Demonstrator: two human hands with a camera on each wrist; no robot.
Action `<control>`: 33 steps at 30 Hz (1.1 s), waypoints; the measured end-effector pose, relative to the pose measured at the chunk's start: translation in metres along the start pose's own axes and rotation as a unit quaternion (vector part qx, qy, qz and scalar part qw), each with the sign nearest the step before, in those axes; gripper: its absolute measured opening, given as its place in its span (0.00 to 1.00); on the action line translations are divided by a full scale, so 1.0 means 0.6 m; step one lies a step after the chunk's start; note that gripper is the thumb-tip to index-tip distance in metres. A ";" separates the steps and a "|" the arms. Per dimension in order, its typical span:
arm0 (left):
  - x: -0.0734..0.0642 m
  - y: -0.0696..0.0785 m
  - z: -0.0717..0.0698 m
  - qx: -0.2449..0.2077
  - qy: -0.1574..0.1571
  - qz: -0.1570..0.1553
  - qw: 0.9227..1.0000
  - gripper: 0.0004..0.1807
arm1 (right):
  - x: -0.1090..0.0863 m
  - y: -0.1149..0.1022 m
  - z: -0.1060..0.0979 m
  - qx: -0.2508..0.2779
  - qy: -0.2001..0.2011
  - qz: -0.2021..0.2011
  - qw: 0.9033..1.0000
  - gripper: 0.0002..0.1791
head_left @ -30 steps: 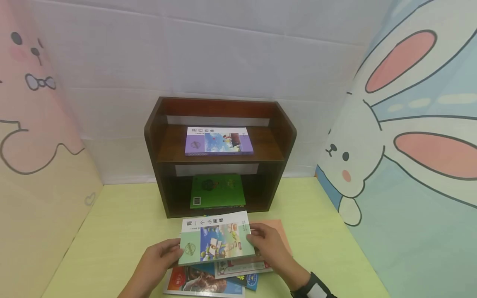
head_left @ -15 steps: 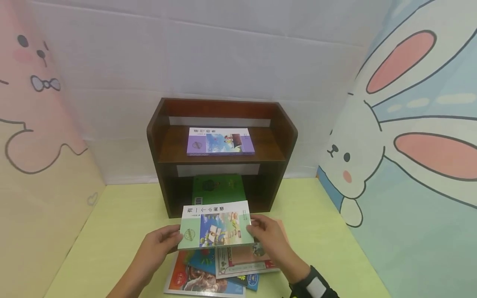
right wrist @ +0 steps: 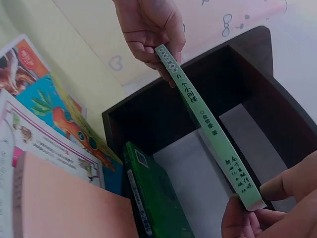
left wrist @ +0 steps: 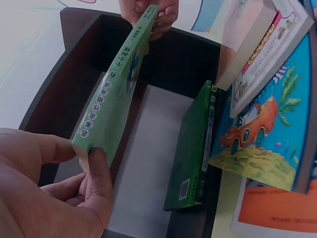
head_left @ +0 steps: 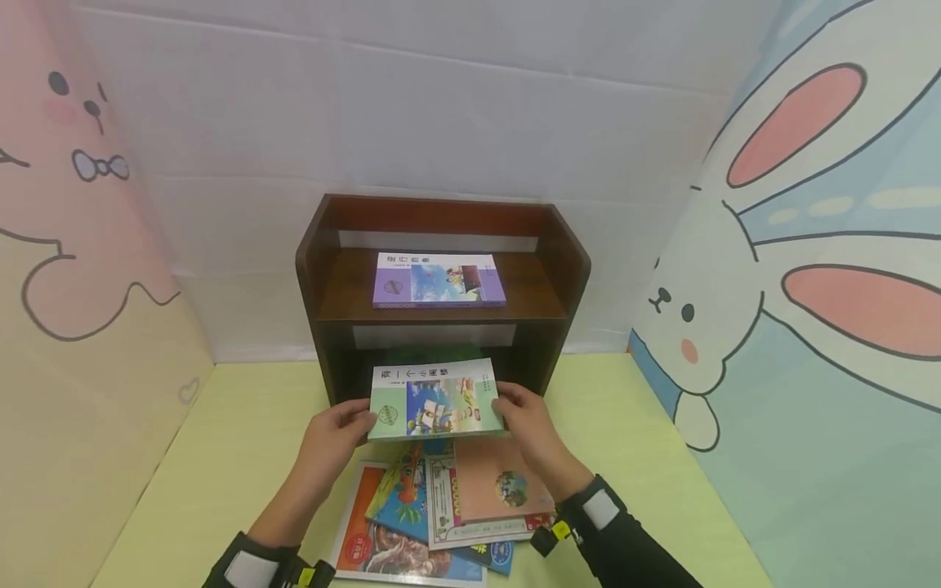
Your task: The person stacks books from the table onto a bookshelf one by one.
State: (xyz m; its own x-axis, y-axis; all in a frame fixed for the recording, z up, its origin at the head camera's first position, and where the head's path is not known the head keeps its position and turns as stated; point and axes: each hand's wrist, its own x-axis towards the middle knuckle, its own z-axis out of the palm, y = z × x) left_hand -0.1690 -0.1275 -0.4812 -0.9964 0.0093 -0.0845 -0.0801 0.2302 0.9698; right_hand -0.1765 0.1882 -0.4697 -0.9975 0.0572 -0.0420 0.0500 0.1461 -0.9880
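Between both hands is a light green and white paperback book (head_left: 437, 400), cover up, in front of the lower compartment of a dark wooden shelf (head_left: 441, 320). My left hand (head_left: 334, 433) pinches its left end, thumb on top. At the other end my right hand (head_left: 531, 425) grips it the same way. The wrist views show the book's green spine (right wrist: 210, 129) held level above a green book (left wrist: 190, 148), which lies on the lower shelf and is mostly hidden in the head view. A purple and white book (head_left: 439, 280) lies flat on the upper shelf.
Several books lie overlapping on the yellow table in front of the shelf: an orange-pink one (head_left: 503, 482), a white-bordered one (head_left: 443, 514), a blue one (head_left: 400, 502) and an orange-red one (head_left: 360, 523). Rabbit-printed panels (head_left: 735, 327) and a white cloth (head_left: 441, 106) surround the table.
Both hands have carried the light green book forward and up, from over the pile to the lower shelf opening. It now covers most of the green book, and more of the pile shows.
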 end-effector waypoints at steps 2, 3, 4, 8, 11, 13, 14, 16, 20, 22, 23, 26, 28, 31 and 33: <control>0.011 0.005 0.005 0.002 0.008 0.008 1.000 0.24 | 0.015 0.000 0.000 0.005 0.008 -0.001 1.000 0.24; 0.016 0.008 0.007 0.006 0.013 0.011 1.000 0.24 | 0.022 -0.001 0.000 0.008 0.011 -0.001 1.000 0.24; 0.022 0.011 0.009 0.008 0.016 0.016 1.000 0.24 | 0.028 0.000 -0.001 0.005 0.015 -0.003 1.000 0.24; 0.047 0.023 0.016 0.020 0.030 0.035 0.999 0.23 | 0.050 -0.001 -0.003 -0.012 0.032 -0.009 0.999 0.23; 0.066 0.030 0.018 0.020 0.041 0.046 0.998 0.22 | 0.066 -0.004 -0.001 -0.024 0.040 -0.016 0.999 0.23; 0.078 0.034 0.018 0.020 0.050 0.051 0.997 0.21 | 0.078 -0.006 0.002 -0.028 0.043 -0.019 0.999 0.23; 0.084 0.036 0.018 0.020 0.052 0.052 0.997 0.22 | 0.083 -0.008 0.003 -0.026 0.042 -0.019 0.999 0.23; 0.096 0.041 0.018 0.025 0.057 0.053 0.997 0.22 | 0.095 -0.013 0.006 -0.025 0.045 -0.020 0.998 0.24; 0.117 0.048 0.019 0.041 0.071 0.055 0.995 0.24 | 0.120 -0.024 0.011 -0.029 0.059 -0.024 0.998 0.26; 0.127 0.049 0.020 0.049 0.077 0.059 0.994 0.25 | 0.131 -0.028 0.013 -0.030 0.067 -0.027 0.997 0.27; 0.131 0.050 0.020 0.049 0.079 0.060 0.994 0.25 | 0.136 -0.031 0.014 -0.032 0.070 -0.027 0.997 0.27; 0.140 0.051 0.021 0.051 0.083 0.064 0.993 0.26 | 0.146 -0.035 0.016 -0.033 0.074 -0.028 0.996 0.26; 0.144 0.053 0.022 0.050 0.087 0.064 0.993 0.26 | 0.151 -0.037 0.018 -0.033 0.075 -0.029 0.996 0.26; 0.150 0.055 0.021 0.055 0.092 0.069 0.992 0.25 | 0.159 -0.038 0.020 -0.039 0.075 -0.033 0.996 0.26; 0.155 0.056 0.021 0.059 0.094 0.069 0.991 0.25 | 0.163 -0.040 0.022 -0.041 0.076 -0.033 0.996 0.26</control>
State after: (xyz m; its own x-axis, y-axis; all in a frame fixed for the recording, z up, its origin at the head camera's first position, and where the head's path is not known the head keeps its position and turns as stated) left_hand -0.2638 -0.1067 -0.4591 -0.9863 -0.1301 0.1018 0.0500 0.3520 0.9347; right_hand -0.2756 0.1775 -0.4523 -0.9798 0.1930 0.0519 -0.0052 0.2351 -0.9719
